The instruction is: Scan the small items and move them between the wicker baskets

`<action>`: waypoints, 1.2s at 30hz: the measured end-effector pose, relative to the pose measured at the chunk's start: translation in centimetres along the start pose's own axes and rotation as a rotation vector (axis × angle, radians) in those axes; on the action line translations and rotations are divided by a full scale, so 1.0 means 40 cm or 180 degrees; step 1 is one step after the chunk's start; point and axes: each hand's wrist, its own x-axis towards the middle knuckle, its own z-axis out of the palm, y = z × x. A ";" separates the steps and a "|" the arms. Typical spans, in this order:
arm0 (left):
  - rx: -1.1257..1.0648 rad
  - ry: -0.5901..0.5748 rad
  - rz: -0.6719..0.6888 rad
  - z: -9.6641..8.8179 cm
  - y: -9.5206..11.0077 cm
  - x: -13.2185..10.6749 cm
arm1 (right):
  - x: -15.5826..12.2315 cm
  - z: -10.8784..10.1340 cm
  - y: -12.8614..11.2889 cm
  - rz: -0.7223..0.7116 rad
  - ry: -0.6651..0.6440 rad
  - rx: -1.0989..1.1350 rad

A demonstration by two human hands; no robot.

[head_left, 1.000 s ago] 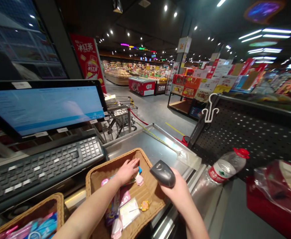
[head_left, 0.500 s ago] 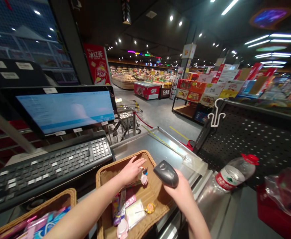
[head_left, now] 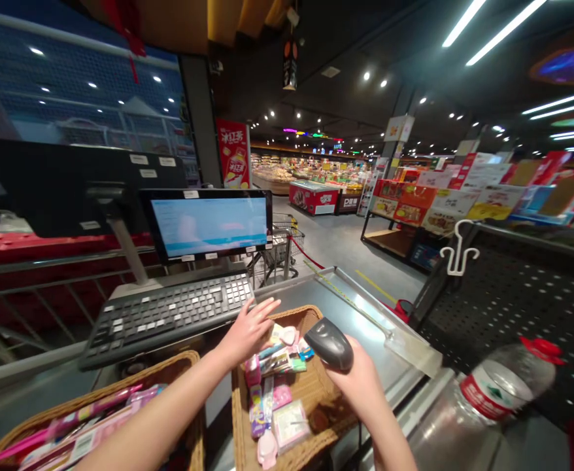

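Note:
My right hand (head_left: 360,376) is wrapped round a dark grey barcode scanner (head_left: 330,343), held over the right side of a wicker basket (head_left: 240,418). Small packaged goods lie in that basket: a pink round-headed item (head_left: 267,448), a clear flat pack (head_left: 291,424), a purple packet (head_left: 257,411) and several colourful packets (head_left: 280,356) near its far end. My left hand (head_left: 252,327) hovers over the basket's far left edge, near the keyboard (head_left: 179,314). Its fingers are stretched out and nothing shows in them.
A second wicker basket (head_left: 189,373) with pink packages stands at lower left. Behind the keyboard stands a lit monitor (head_left: 213,226). A metal counter (head_left: 301,294) extends beyond the basket. At right are a large clear bottle (head_left: 493,392) with a red cap and a black perforated panel (head_left: 522,301).
The view has turned left, so the scene sits further right. My left hand has moved from inside the basket to its far left edge; more packets now show at the far end.

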 end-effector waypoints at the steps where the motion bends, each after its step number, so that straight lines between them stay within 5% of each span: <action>1: 0.0058 0.0072 -0.0037 -0.017 -0.005 -0.011 | 0.001 0.007 -0.006 -0.0016 -0.0014 0.0016; 7: 0.0376 0.0477 -0.0411 -0.121 -0.044 -0.080 | 0.016 0.047 -0.059 -0.0250 -0.0022 0.0093; 18: 0.0998 0.1028 -0.0941 -0.313 -0.117 -0.197 | 0.038 0.133 -0.260 -0.0979 0.0041 0.0334; 24: 0.1139 0.1045 -0.1148 -0.364 -0.124 -0.271 | 0.019 0.179 -0.344 -0.1183 -0.0146 0.0344; 36: 0.1208 0.1193 -0.1353 -0.416 -0.126 -0.389 | -0.050 0.260 -0.417 -0.1347 -0.0472 0.0385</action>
